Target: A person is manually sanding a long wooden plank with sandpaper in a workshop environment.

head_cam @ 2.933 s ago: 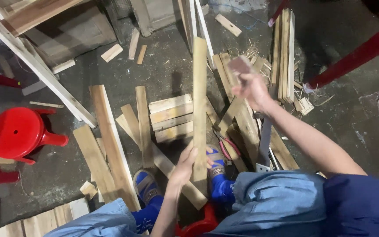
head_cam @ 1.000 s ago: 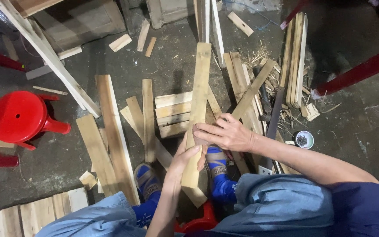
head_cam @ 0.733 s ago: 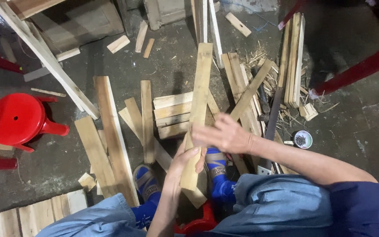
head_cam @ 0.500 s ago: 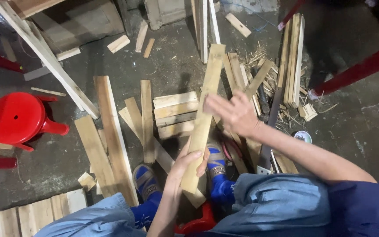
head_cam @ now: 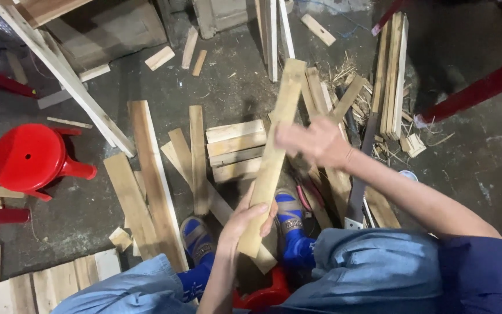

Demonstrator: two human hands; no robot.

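Here, a long wooden slat [head_cam: 273, 157] is gripped near its lower end by the left hand [head_cam: 250, 218], its length running far-right; the blurred right hand [head_cam: 312, 139] hovers beside it, grip unclear.

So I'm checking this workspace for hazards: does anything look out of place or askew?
Yes. Pale wooden offcuts lie scattered at crossed angles over the grey concrete floor, right around the blue shoes. A long-bladed saw lies loose among them.

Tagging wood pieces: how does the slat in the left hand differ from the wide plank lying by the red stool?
The held slat is narrower and raised at a tilt in the left hand; the wide plank is broader and lies flat on the floor, untouched. Both are pale, bare wood.
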